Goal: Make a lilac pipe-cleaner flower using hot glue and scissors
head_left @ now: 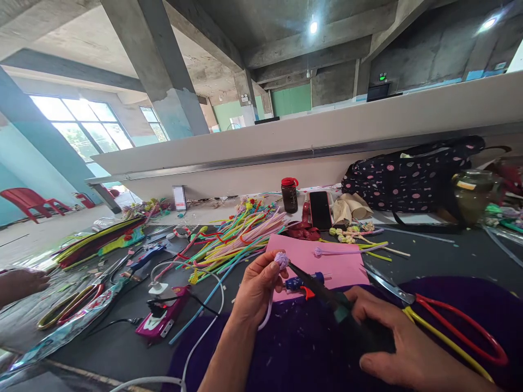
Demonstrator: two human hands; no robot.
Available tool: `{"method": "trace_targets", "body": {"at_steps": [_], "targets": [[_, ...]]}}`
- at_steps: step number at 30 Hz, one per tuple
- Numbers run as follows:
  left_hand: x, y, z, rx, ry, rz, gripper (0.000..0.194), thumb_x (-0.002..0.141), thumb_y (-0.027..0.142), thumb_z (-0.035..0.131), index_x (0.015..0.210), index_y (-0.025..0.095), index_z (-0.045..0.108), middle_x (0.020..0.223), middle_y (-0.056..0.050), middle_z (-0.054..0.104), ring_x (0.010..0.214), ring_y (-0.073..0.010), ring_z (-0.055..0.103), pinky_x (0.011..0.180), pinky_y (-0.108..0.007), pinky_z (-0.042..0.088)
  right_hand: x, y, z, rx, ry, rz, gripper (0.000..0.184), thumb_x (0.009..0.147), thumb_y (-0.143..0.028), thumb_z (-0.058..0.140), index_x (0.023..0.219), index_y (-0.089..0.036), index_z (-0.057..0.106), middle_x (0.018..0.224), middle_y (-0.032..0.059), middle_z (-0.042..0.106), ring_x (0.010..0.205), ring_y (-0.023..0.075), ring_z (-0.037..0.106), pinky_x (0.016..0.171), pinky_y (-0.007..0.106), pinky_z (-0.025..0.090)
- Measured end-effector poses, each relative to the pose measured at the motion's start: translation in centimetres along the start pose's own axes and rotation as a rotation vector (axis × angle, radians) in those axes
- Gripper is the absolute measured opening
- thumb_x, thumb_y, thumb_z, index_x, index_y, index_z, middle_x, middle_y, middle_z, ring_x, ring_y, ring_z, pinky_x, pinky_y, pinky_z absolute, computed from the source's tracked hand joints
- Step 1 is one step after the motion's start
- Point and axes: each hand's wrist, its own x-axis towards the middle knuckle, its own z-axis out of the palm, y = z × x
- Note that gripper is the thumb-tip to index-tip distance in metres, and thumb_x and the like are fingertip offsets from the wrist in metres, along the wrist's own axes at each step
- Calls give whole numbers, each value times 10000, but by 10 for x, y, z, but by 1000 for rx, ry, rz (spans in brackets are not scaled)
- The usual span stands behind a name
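Between the fingers of my left hand (259, 286) is a small lavender pipe-cleaner flower head (281, 260), its pale stem (267, 313) hanging below the palm. My right hand (388, 332) is closed around dark long-nose pliers (316, 284), whose tip meets or nearly meets the right side of the flower head. The handle end of the pliers is dark and partly hidden by my fingers. Beneath the pliers, a blue glue gun (297, 282) with an orange trigger lies by a pink sheet (281, 245). Another lavender piece with a stem (347, 251) rests on that sheet.
Large scissors (453, 326) with red and yellow handles lie at right. Left are a purple power strip (163, 316), more scissors (73, 305) and another person's hand (24, 284). Behind are colourful pipe cleaners (237, 234), a bottle (290, 197), a phone (321, 209) and a patterned bag (408, 177).
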Motion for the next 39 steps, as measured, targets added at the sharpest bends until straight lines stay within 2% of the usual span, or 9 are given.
{"method": "trace_targets", "body": {"at_steps": [8,17,24,31,39], "targets": [[0,-2,-2,36,-21,9,271,633,268,705,875,153,663,695,-40,623,530,-86,507,424,-173,331,0,11,2,-11,10,-43,219,607,-82,581,716,-206,437,956,-6,521,863,179,508,730,241,390],[-1,-2,-1,29,2,8,254,641,272,698,866,161,661,667,-27,617,508,-70,484,415,-167,304,-1,3,0,-24,3,11,238,592,-60,585,688,-201,418,958,-19,518,843,157,503,704,215,377],[1,-5,-5,53,-20,2,243,674,267,675,893,163,655,674,-29,619,507,-67,481,415,-165,292,0,5,0,-4,-10,-13,231,605,-63,576,684,-202,409,946,-18,513,835,153,503,696,214,378],[2,-5,-6,60,-13,-11,230,687,258,668,895,162,652,672,-26,614,496,-59,479,418,-161,286,2,9,1,-80,20,8,225,598,-70,572,689,-201,413,947,-8,515,867,174,493,731,232,366],[0,-3,-3,36,-11,-38,244,663,273,687,879,163,658,655,-25,603,488,-57,473,405,-153,277,3,15,4,-73,14,-18,228,611,-60,550,694,-205,394,937,-15,509,818,155,494,680,223,375]]}}
